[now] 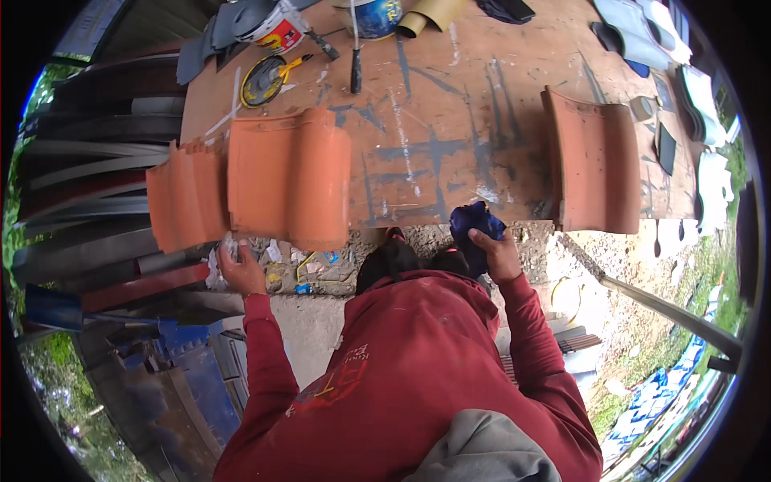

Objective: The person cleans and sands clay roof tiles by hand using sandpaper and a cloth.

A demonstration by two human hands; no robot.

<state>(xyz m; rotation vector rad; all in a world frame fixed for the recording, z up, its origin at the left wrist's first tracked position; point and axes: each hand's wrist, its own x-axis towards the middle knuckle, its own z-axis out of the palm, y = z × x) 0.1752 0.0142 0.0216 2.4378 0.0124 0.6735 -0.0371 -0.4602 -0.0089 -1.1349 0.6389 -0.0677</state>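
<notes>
My right hand (pixel 501 255) grips a crumpled dark blue cloth (pixel 475 225) at the table's near edge, thumb on top. My left hand (pixel 242 271) is just below the near edge of two orange roof tiles, thumb and fingers apart. Its fingertips come close to the tiles; whether they touch cannot be made out. The larger ridged tile (pixel 277 177) partly overlaps a narrower tile (pixel 186 197) on its left. Another curved orange roof tile (pixel 598 165) lies at the table's right side, beyond my right hand.
The wooden table (pixel 434 104) bears grey smears. At its back stand a white-and-red tub (pixel 273 32) and a blue bucket (pixel 373 18). A yellow-rimmed lid (pixel 263 82) and a dark-handled tool (pixel 356 71) lie nearer. Long metal sheets (pixel 104 173) are stacked at left; grey pieces (pixel 634 36) lie far right.
</notes>
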